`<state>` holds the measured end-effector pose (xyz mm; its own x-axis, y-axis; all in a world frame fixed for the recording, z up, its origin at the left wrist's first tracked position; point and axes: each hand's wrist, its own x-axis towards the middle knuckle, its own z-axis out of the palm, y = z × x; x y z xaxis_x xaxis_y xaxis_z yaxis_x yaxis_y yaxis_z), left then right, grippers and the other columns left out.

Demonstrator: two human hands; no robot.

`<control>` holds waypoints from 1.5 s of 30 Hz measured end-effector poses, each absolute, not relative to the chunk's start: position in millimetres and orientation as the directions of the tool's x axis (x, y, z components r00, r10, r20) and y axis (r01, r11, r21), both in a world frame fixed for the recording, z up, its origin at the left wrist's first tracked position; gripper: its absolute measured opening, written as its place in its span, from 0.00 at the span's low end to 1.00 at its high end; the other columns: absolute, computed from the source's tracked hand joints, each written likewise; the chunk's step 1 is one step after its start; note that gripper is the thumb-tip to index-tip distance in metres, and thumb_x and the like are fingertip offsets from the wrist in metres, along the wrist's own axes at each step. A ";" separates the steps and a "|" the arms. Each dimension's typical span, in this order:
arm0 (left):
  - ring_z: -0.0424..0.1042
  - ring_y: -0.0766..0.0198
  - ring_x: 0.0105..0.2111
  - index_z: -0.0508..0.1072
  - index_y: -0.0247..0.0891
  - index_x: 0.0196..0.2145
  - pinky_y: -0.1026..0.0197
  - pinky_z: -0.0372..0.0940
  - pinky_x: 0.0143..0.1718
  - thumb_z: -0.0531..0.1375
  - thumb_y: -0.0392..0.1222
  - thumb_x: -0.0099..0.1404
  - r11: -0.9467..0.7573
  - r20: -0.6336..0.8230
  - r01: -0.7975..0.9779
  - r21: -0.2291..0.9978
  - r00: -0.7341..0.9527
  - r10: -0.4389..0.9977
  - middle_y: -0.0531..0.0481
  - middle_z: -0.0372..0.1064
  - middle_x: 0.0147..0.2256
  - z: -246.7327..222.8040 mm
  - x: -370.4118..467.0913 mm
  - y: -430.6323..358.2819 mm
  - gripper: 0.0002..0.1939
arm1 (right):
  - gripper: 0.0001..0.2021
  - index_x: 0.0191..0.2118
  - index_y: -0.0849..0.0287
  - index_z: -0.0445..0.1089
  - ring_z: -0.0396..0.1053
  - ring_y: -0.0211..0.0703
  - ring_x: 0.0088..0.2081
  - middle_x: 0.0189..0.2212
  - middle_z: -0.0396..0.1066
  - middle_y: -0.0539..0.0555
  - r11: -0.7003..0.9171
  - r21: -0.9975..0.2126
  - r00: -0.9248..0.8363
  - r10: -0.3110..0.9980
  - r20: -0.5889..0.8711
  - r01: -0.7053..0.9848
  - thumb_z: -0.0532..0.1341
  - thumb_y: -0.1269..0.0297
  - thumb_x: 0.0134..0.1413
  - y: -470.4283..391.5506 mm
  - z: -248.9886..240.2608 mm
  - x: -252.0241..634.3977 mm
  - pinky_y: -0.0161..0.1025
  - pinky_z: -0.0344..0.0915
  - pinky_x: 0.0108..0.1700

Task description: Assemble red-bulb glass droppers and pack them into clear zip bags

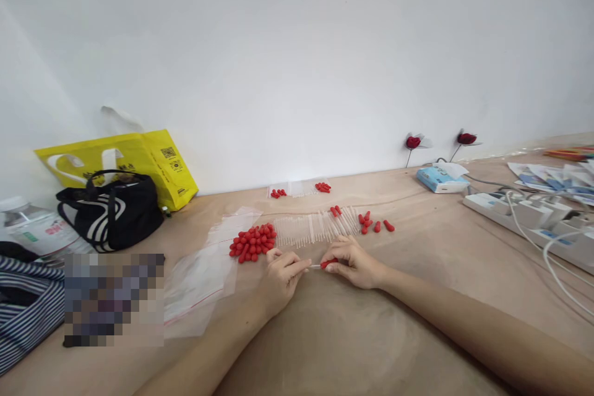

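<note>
- I have the left hand point(282, 272) just on the near side of the row of clear tubes point(297, 230), its grip closed on a thin tube point(315, 266) that points right.
- My right hand point(355, 261), also just nearer than the row, has its grip pinched on a red bulb point(328, 263) at that tube's right end; I cannot tell how far the bulb sits over it.
- Right beside the row, on its left, I see a pile of red bulbs point(253, 242) on the table point(306, 346).
- Just right of the row lie some loose bulbs point(388, 226); two more bulbs point(333, 212) rest at its far edge, toward the right.
- Beyond the row, near the wall point(297, 74), lies a clear bag point(299, 188) with red bulbs toward both ends.
- Left of the row, flat plastic bags point(199, 284) are spread out.
- Well to the row's right I see a tissue pack point(440, 180) and a power strip point(480, 203).
</note>
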<state>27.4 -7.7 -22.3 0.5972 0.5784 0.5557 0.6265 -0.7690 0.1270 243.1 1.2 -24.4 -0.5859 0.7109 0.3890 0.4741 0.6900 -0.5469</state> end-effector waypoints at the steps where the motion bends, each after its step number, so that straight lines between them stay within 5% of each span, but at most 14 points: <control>1: 0.64 0.69 0.26 0.72 0.43 0.39 0.58 0.48 0.36 0.49 0.35 0.64 -0.770 0.562 0.626 0.125 0.595 0.575 0.53 0.69 0.27 -22.7 27.7 -7.7 0.13 | 0.07 0.34 0.55 0.69 0.62 0.40 0.36 0.30 0.71 0.48 0.696 -0.547 -0.587 0.706 0.397 0.466 0.55 0.63 0.54 1.4 -24.9 243.1 0.41 0.52 0.42; 16: 0.63 0.70 0.25 0.70 0.45 0.42 0.59 0.47 0.34 0.49 0.34 0.63 -0.745 0.578 0.664 0.054 0.588 0.566 0.54 0.66 0.24 -24.5 33.2 -16.4 0.14 | 0.08 0.30 0.57 0.68 0.61 0.40 0.31 0.25 0.69 0.51 0.761 -0.393 -0.536 0.645 0.544 0.517 0.55 0.61 0.53 -6.5 -26.8 237.8 0.40 0.52 0.36; 35: 0.63 0.69 0.24 0.72 0.43 0.40 0.60 0.48 0.31 0.49 0.35 0.63 -0.775 0.599 0.629 0.055 0.600 0.530 0.53 0.66 0.23 -24.7 34.9 -16.3 0.14 | 0.09 0.30 0.57 0.68 0.62 0.40 0.31 0.25 0.71 0.51 0.760 -0.399 -0.567 0.649 0.507 0.514 0.54 0.60 0.53 -7.9 -24.4 233.3 0.40 0.51 0.36; 39: 0.64 0.69 0.24 0.72 0.42 0.38 0.59 0.49 0.32 0.50 0.34 0.63 -0.785 0.596 0.613 0.092 0.597 0.537 0.53 0.67 0.24 -22.2 33.5 -11.8 0.12 | 0.09 0.29 0.56 0.69 0.62 0.40 0.32 0.25 0.70 0.50 0.724 -0.486 -0.535 0.690 0.488 0.490 0.57 0.57 0.51 -5.4 -23.2 234.5 0.41 0.53 0.38; 45: 0.66 0.68 0.26 0.72 0.41 0.38 0.59 0.54 0.34 0.51 0.40 0.63 -0.731 0.572 0.622 0.281 0.502 0.648 0.52 0.70 0.26 -17.1 35.7 -11.9 0.11 | 0.11 0.32 0.57 0.69 0.64 0.39 0.33 0.29 0.69 0.51 0.541 -0.810 -0.317 0.827 0.464 0.227 0.59 0.55 0.47 -8.4 -25.7 225.2 0.38 0.60 0.38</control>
